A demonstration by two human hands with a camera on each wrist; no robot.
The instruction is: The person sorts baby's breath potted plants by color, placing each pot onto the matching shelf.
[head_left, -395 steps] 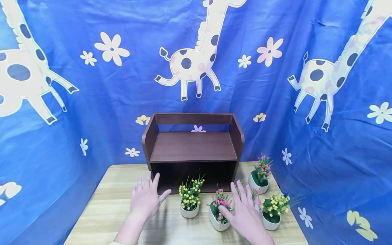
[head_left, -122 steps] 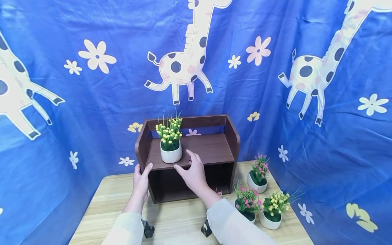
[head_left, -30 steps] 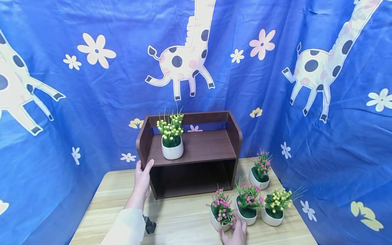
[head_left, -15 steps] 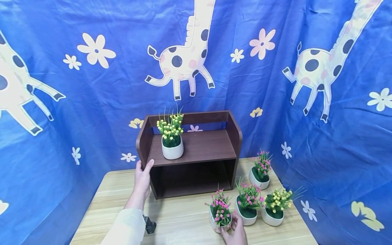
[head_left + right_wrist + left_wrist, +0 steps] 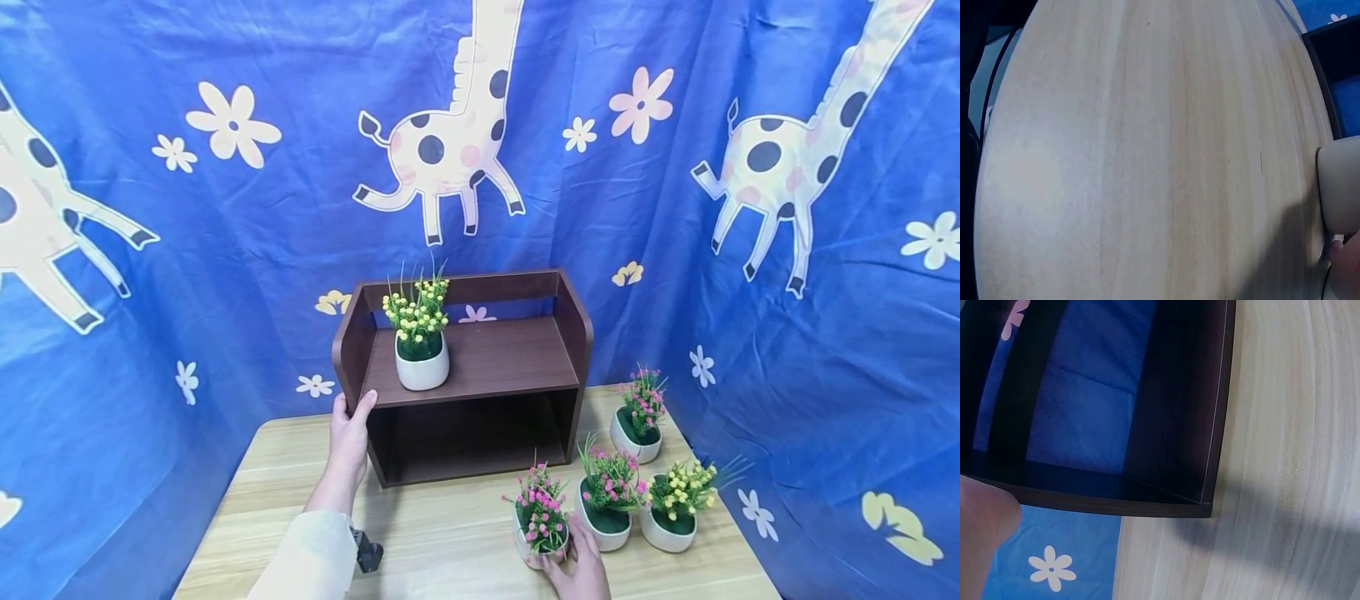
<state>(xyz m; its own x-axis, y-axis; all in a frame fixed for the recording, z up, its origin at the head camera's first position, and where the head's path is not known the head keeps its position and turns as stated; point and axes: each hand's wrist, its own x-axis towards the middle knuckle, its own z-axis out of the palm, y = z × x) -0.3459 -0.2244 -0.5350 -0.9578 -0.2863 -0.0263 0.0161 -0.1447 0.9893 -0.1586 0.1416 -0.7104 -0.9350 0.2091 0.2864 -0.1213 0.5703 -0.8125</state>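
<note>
A dark brown two-tier shelf [image 5: 517, 354] stands on the table, and my left hand [image 5: 348, 442] grips its left side at the front, thumb over the edge. In the left wrist view, part of that hand [image 5: 985, 525] shows against the shelf's dark frame [image 5: 1116, 503]. On the upper tier, toward the left, sits a white pot of yellow flowers [image 5: 422, 371]. My right hand [image 5: 583, 571] holds the rim of a white pot with pink flowers [image 5: 542, 508], thumb in front. In the right wrist view, only the pale pot [image 5: 1342, 184] and a bit of hand [image 5: 1349, 262] show.
To the right of the held pot stand another pink-flowered pot [image 5: 606, 533], a yellow-flowered pot [image 5: 669, 533] and a pink-flowered pot [image 5: 636, 446] farther back. A blue giraffe-print curtain [image 5: 300, 233] surrounds the light wood table [image 5: 442, 550].
One yellow-flowered pot has gone from the table onto the upper tier. My left hand has come to the shelf's side. My right hand has moved from that pot to the pink one, turning it slightly.
</note>
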